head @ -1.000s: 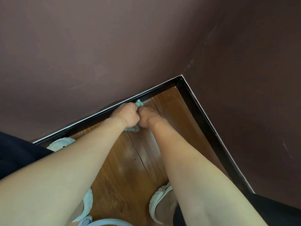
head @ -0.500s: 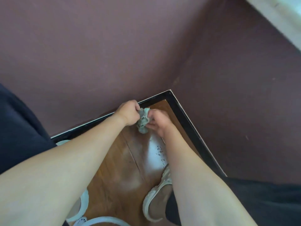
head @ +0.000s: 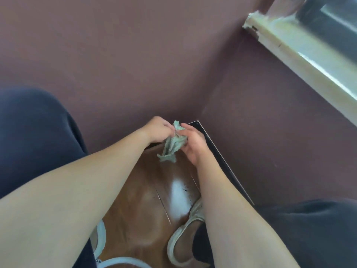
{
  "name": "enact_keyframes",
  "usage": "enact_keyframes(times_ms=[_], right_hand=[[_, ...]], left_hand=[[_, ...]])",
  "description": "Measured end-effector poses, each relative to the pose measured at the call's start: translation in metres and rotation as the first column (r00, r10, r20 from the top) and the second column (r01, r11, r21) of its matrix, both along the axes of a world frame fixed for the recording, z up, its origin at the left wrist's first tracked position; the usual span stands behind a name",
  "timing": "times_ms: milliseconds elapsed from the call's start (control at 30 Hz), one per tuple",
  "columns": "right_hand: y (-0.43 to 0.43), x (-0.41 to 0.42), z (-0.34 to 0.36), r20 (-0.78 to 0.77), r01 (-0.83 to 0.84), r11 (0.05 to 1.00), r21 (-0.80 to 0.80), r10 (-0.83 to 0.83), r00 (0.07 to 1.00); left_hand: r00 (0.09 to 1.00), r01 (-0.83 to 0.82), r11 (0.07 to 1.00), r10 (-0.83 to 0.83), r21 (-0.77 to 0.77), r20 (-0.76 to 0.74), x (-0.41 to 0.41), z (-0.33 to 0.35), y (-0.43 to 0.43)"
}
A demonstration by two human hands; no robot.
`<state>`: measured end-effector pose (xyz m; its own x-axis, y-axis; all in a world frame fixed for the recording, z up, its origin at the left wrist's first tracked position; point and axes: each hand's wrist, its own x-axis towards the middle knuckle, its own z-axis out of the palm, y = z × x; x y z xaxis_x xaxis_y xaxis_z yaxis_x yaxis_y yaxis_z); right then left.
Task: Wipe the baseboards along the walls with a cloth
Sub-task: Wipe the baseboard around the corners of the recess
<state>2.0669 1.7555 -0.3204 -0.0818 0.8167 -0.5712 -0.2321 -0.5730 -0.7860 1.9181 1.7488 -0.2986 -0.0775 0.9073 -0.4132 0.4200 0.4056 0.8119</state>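
Two walls (head: 116,55) shut in the baseboard (head: 217,157) corner. Just before it the left hand (head: 158,130) and right hand (head: 195,146), gripping the cloth (head: 172,146), fill the air. Beneath them bare floor (head: 143,190) lies open, hemmed by shoes (head: 181,242) and knees (head: 32,132).

Two hands are showing, the left hand (head: 158,130) and the right hand (head: 195,146), and they are gripping one crumpled green cloth (head: 172,146). Two maroon walls are meeting in one corner, the left wall (head: 116,55) and the right wall (head: 280,142). One black baseboard (head: 222,161) is showing plainly. Two pale slippers, the left slipper (head: 101,238) and the right slipper (head: 179,242), are standing on one wooden floor (head: 139,200). One window sill (head: 301,55) is showing.
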Motion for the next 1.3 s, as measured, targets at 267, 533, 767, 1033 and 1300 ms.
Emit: enact_keyframes(times_ms=[267,533,767,1033,1300], right_hand=[[-0.01,0.009,0.008,0.123,-0.079,0.995,-0.055,0.085,0.989],[-0.008,0.025,0.007,0.161,0.182,0.978,-0.099,-0.165,0.973],[-0.013,0.029,0.017,0.021,0.162,0.984,-0.075,-0.161,0.987],[-0.007,0.021,0.043,-0.045,0.06,0.998,0.025,-0.059,0.997],[0.002,0.021,0.044,0.202,0.084,0.996,0.03,-0.088,0.975]], left_hand=[[0.982,-0.19,0.979,0.191,0.075,-0.01,-0.005,0.018,-0.003],[0.812,-0.428,0.899,0.429,-0.096,0.397,0.007,0.027,0.001],[0.737,-0.517,0.842,0.531,-0.157,0.418,0.005,0.021,0.007],[0.956,-0.228,0.974,0.223,-0.003,-0.19,0.012,0.024,-0.014],[0.978,0.21,0.977,-0.21,-0.033,-0.003,0.024,0.009,-0.002]])
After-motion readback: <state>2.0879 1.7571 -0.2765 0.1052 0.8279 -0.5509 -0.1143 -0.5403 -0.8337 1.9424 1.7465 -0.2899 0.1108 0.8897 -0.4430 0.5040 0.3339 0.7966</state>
